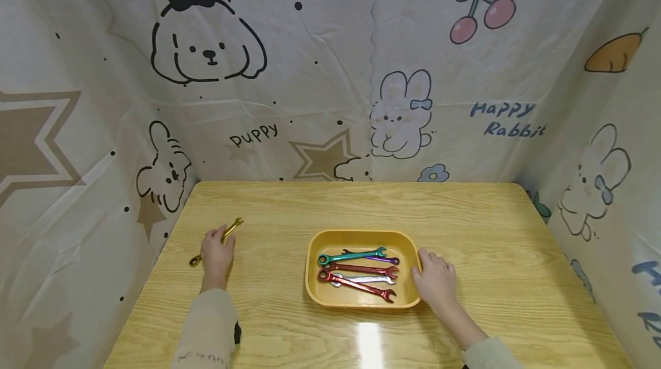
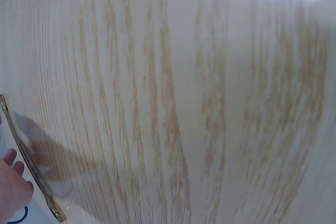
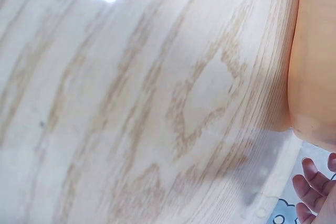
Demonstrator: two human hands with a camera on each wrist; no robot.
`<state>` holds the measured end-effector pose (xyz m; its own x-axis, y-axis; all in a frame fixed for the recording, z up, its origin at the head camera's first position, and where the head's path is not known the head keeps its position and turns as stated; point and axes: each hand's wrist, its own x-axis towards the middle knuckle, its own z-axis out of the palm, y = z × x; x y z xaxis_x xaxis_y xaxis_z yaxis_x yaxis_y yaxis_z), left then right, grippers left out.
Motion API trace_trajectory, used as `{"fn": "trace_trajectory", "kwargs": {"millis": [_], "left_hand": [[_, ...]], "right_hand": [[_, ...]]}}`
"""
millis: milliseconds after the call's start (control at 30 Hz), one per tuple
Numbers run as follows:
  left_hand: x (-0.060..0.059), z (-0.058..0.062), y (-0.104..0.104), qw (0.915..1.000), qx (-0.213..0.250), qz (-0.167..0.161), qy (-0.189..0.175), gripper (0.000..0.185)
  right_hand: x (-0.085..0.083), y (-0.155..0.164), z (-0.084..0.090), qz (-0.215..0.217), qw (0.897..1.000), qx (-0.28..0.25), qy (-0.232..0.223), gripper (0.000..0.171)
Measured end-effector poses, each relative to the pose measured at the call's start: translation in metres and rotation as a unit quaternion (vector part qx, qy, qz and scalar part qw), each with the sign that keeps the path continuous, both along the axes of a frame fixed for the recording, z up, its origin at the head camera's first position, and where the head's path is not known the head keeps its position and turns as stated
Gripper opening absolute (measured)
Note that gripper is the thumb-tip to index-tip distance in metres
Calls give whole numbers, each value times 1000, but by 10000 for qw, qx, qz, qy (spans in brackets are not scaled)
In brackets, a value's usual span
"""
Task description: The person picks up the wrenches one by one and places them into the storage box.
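Note:
At the table's left, my left hand (image 1: 217, 251) grips a gold combination wrench (image 1: 232, 229) around its middle. The wrench's open end sticks out beyond the thumb and its ring end beyond the other side of the hand. In the left wrist view, the fingers (image 2: 16, 184) lie along the gold wrench's shank. My right hand (image 1: 435, 278) holds the right rim of a yellow plastic tray (image 1: 356, 299), thumb over the edge. Inside the tray lie several wrenches: a teal one (image 1: 353, 256), a purple one (image 1: 384, 259), a silver one (image 1: 369, 280) and two red ones (image 1: 358, 286).
The wood-grain table (image 1: 279, 202) carries the tray near its middle. A printed cloth curtain (image 1: 320, 70) encloses the table at the back and both sides. Light glares off the tabletop in front of the tray.

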<state>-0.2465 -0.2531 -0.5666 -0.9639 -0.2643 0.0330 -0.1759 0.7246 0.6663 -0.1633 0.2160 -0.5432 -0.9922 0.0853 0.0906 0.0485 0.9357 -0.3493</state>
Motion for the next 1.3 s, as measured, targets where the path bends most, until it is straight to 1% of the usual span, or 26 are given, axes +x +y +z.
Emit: {"fn": "trace_trajectory", "kwargs": {"millis": [167, 433, 600, 800, 1067, 1133, 1300], "left_hand": [[-1, 0, -3, 9999, -11, 79, -111, 45], [2, 5, -3, 9992, -43, 114, -386, 46], [3, 4, -4, 9990, -15, 153, -429, 45], [5, 0, -3, 9989, -32, 274, -374, 44], [6, -6, -1, 9979, -3, 583, -270, 38], [6, -8, 0, 9977, -15, 646, -202, 37], [7, -11, 3, 9961, 83, 876, 112, 32]], "right_hand": [[0, 0, 1, 7, 10000, 10, -27, 31], [0, 0, 2, 1, 10000, 30, -75, 32], [-1, 1, -1, -15, 10000, 14, -92, 31], [-1, 1, -2, -12, 10000, 15, -49, 31], [-1, 1, -2, 4, 10000, 22, -16, 31], [-1, 2, -3, 13, 10000, 21, -20, 31], [-1, 2, -3, 45, 10000, 0, 41, 30]]}}
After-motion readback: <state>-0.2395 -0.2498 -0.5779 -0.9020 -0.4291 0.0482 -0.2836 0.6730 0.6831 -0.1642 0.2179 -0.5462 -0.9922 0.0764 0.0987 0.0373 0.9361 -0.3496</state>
